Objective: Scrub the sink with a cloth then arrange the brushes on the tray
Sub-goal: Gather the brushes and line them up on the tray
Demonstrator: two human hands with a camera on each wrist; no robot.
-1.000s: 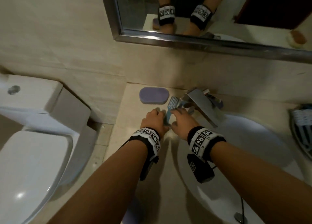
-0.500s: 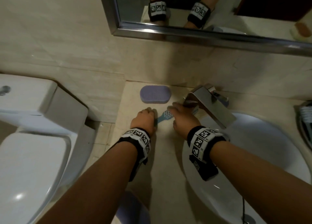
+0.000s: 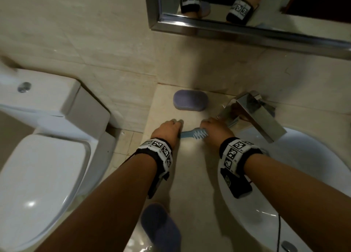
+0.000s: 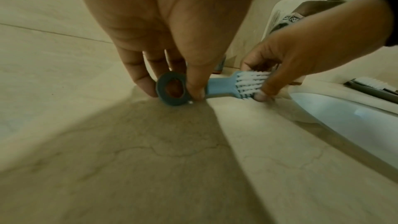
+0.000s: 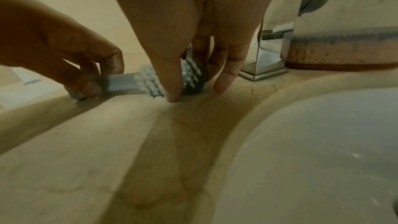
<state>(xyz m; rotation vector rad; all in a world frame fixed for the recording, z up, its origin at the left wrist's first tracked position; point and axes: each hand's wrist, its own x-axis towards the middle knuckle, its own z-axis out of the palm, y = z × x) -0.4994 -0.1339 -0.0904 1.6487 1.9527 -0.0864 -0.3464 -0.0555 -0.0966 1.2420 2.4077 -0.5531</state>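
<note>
- Your brush (image 4: 219, 86) is light blue, its bristles white, its ring end darker blue.
- The desk (image 3: 191, 168) is veined beige.
- Your wristbands (image 3: 235, 151) are black with black-and-white square codes.
- The pad (image 3: 190, 100) is lilac.
- The sink (image 3: 313, 168) is white.

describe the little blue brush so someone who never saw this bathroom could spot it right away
Start at the white oval sink and its chrome faucet; on the beige stone counter left of them lies the small blue plastic brush. The left hand pinches its ring handle, the right hand its white bristles. The purple oval sponge behind is handleless.
</note>
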